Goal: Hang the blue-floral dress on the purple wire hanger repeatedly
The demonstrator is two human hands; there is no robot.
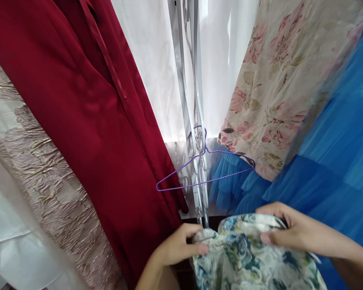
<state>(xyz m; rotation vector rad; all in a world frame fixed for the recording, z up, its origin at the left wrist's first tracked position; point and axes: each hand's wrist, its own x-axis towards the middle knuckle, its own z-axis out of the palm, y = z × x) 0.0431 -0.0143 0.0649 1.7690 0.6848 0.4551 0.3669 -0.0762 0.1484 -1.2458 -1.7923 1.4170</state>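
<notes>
Both my hands grip a floral garment (pixel 238 257), white with blue and green flowers, at the bottom right of the head view. My left hand (pixel 181 245) pinches its upper left edge between thumb and fingers. On the upper right edge, my right hand (pixel 293 231) holds the cloth with the thumb in front and the fingers behind. The garment's lower part runs out of view. Above and beyond my hands, a bare purple hanger (pixel 181 187) hangs from a white metal stand, apart from both hands.
A long red dress (pixel 87 108) hangs to the left, with a textured pinkish garment (pixel 63 181) beside it. To the right hang a beige dress with pink flowers (pixel 278 88) and a blue tiered tulle dress (pixel 329 161). White curtains (pixel 148 52) stand behind the metal stand (pixel 181 72).
</notes>
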